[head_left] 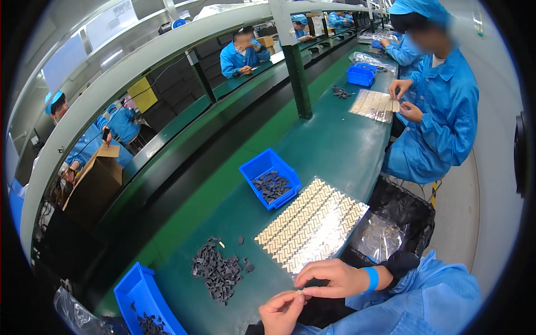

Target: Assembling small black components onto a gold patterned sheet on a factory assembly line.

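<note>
My left hand point(281, 311) and my right hand point(329, 277) meet near the front edge of the green bench, both pinching one tiny beige part point(300, 291) between their fingertips. Just beyond them lies a clear tray point(312, 224) filled with rows of the same small beige pieces. To the left, a loose heap of small dark grey parts point(219, 271) lies on the bench top.
A blue bin point(270, 177) holding dark parts stands behind the tray; another blue bin point(146, 304) sits at the lower left. A black bag-lined container point(399, 220) is at my right. A co-worker in blue point(441, 106) works further along, others across the conveyor.
</note>
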Demonstrator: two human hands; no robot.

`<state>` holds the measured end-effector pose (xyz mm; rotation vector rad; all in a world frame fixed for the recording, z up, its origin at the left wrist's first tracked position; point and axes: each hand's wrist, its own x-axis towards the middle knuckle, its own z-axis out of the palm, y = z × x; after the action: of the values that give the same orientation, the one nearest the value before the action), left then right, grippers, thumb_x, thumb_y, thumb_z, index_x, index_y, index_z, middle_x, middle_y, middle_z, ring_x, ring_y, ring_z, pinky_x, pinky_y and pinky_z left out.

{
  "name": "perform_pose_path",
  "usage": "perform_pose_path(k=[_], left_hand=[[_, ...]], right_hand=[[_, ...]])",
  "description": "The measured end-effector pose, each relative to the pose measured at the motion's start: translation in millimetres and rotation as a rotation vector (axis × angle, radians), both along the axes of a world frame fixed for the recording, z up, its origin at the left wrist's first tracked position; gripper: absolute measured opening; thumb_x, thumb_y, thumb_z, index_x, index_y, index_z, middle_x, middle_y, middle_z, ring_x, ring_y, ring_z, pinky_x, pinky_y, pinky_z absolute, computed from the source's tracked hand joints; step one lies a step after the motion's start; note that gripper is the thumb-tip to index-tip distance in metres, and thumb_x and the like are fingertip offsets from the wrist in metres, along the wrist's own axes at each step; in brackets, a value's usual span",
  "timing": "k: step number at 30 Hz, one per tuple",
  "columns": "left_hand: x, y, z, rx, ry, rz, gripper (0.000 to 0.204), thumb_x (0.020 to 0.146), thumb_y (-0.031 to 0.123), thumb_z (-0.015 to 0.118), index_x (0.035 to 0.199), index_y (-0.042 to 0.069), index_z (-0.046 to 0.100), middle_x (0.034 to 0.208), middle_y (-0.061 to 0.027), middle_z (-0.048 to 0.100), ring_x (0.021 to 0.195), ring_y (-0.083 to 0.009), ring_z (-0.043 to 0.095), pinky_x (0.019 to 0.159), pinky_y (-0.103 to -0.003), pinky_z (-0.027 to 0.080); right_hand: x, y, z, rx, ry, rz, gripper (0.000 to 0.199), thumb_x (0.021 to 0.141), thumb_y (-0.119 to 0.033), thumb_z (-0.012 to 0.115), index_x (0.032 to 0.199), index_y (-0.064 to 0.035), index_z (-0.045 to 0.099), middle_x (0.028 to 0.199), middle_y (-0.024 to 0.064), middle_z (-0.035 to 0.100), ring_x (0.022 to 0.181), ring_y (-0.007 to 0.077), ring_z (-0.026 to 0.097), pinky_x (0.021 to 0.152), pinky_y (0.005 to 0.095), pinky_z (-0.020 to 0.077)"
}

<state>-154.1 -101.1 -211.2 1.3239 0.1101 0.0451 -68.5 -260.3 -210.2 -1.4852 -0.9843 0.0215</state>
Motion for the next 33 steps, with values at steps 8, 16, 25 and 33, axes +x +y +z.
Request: perform_pose_path(k=[8,16,25,33], left_hand=[[-4,-9,5,0.077,0.025,0.086,0.009,0.084,0.000,0.061,0.091,-0.006,0.065,0.082,-0.0066,0.065,0.073,-0.0108,0.060,0.068,-0.022,0.049],[-21,-10,-9,0.210,-0.046,0.169,0.011,0.085,-0.001,0.060,0.094,-0.007,0.064,0.087,-0.0080,0.064,0.075,-0.0111,0.060,0.069,-0.023,0.049],[-3,-18,-3,0.580,-0.177,0.089,0.007,0.079,-0.001,0.062,0.084,-0.007,0.063,0.081,-0.0149,0.066,0.069,-0.0190,0.062,0.064,-0.026,0.048],[0,-20,-6,-0.082,0.088,-0.028,0.011,0.086,0.001,0.058,0.092,-0.008,0.062,0.082,-0.0161,0.066,0.075,-0.0207,0.066,0.070,-0.030,0.054]], right_hand=[[-2,1,-2,-0.022,-0.155,-0.038,0.011,0.081,-0.006,0.063,0.091,0.0001,0.061,0.088,0.0102,0.060,0.080,0.0252,0.059,0.069,0.0332,0.0472],[-10,1,-2,-0.067,-0.343,-0.070,0.014,0.081,-0.011,0.066,0.089,-0.0011,0.060,0.092,0.0078,0.060,0.082,0.0232,0.057,0.073,0.0342,0.0445],[-2,-14,-2,-0.150,-0.307,-0.115,0.010,0.080,-0.013,0.057,0.078,-0.0037,0.054,0.091,0.0053,0.056,0.082,0.0238,0.055,0.076,0.0349,0.0425],[17,-83,-5,-0.289,0.013,-0.406,0.007,0.082,-0.005,0.061,0.079,0.0011,0.060,0.083,0.0103,0.061,0.076,0.0220,0.059,0.067,0.0314,0.0468]])
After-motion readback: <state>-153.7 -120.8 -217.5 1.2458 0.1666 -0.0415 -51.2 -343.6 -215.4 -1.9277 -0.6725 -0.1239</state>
